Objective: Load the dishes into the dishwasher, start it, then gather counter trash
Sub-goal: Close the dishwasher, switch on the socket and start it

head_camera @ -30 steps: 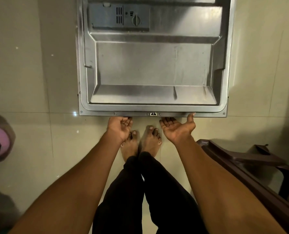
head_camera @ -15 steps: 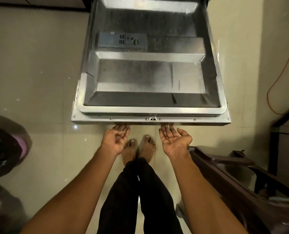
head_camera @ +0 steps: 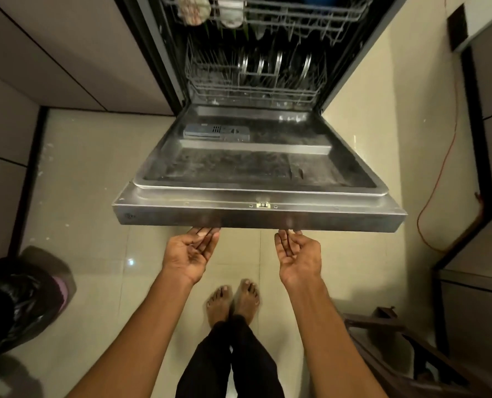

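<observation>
The steel dishwasher door [head_camera: 256,216] hangs partly raised in front of me, its inner side facing up. My left hand [head_camera: 191,251] and my right hand [head_camera: 296,254] are palm up under its front edge, straight fingertips touching the underside. Inside the dark tub, the lower rack [head_camera: 250,79] holds several upright plates [head_camera: 276,64]. The upper rack [head_camera: 267,15] carries cups at its left. A grey detergent dispenser [head_camera: 216,133] sits on the door's inner panel.
A bin lined with a black bag [head_camera: 12,305] stands on the floor at the left. A dark wooden chair [head_camera: 405,354] is at the lower right. An orange cable [head_camera: 440,179] runs down the right wall. My bare feet [head_camera: 233,303] stand on the tiled floor.
The door has swung up from lying flat to a partly raised tilt. Both hands have risen with its front edge, and the loaded racks have come into view.
</observation>
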Motion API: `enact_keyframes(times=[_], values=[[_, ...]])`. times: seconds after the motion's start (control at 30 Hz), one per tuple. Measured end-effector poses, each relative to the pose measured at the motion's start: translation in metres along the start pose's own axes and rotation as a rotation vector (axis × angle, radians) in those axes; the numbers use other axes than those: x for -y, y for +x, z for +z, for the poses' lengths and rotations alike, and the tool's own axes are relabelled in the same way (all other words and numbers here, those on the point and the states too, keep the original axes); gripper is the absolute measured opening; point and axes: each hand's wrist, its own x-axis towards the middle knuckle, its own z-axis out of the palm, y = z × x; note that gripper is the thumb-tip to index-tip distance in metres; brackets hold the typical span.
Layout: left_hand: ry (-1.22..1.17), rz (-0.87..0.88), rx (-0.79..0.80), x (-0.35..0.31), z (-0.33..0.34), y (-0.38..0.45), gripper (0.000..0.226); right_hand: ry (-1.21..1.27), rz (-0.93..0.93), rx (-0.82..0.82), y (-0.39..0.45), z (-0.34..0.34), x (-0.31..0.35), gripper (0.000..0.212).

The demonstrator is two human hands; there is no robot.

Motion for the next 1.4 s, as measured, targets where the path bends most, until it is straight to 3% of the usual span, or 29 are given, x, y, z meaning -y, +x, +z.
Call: enact_keyframes(times=[0.23,0.37,0.63,0.8,0.97,1.13,1.3,1.4], values=[[0.028,0.139,0.117,-0.05,0.087,-0.029,0.024,-0.006,-0.173,0.107,-0.049,0.076,0.053,0.023],[-0.043,0.171,0.259,-0.077,0.139,-0.045,0.041,-0.004,-0.234,0.197,-0.074,0.123,0.083,0.027],[-0.075,0.219,0.393,-0.129,0.232,-0.053,0.051,-0.087,-0.386,0.29,-0.098,0.216,0.133,0.027],[-0.006,0.237,0.437,-0.163,0.279,-0.049,0.047,-0.523,-0.805,0.168,-0.093,0.267,0.165,0.015],[0.078,0.256,0.471,-0.195,0.32,-0.05,0.056,-0.959,-1.16,0.047,-0.095,0.311,0.196,0.018],[0.159,0.289,0.448,-0.211,0.351,-0.042,0.053,-1.1,-1.384,-0.034,-0.096,0.345,0.216,0.022],[0.211,0.327,0.489,-0.224,0.366,-0.034,0.049,-1.225,-1.781,-0.086,-0.096,0.369,0.224,0.022],[0.262,0.341,0.514,-0.226,0.365,-0.031,0.033,-1.288,-1.935,-0.129,-0.097,0.377,0.228,0.044]])
